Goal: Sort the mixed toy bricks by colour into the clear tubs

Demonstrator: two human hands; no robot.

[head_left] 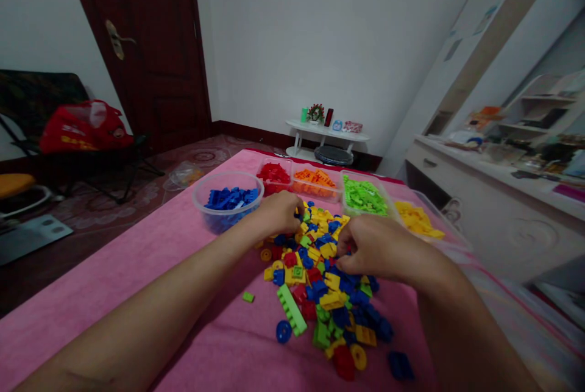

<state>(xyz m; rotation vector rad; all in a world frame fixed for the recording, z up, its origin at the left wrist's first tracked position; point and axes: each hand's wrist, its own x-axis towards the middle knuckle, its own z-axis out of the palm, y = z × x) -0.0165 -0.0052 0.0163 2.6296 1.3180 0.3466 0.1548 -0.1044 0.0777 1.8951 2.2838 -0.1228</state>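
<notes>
1. Head view, with the clock face centred on the heap and twelve towards the far wall: a mixed heap of small red, blue, yellow and green plastic building bricks (332, 300) lies on a pink cloth-covered table (219, 349).
2. Left hand (281, 212) is at eleven o'clock, fingers curled down into the heap's far edge beside blue pieces. The fingertips are partly hidden, so I cannot tell whether they grip one.
3. Right hand (375, 245) is at one to two o'clock, thumb and fingers bent towards each other over the bricks; whether a piece is pinched there I cannot tell.
4. Around the far side stand a round clear bowl of blue bricks (208, 219) at ten, then clear boxes of red (276, 188), orange (315, 194), green (382, 192) and yellow pieces (420, 221), from eleven round to two.
5. Pieces should be light, stiff, smooth and hard to break; thumb and forefinger on opposite side walls would suit them.
6. At seven o'clock, the long lime-green studded brick (292, 311) is best taken mid-length; the round blue wheel (283, 331) beside it could slip or roll, so hold its rim.
</notes>
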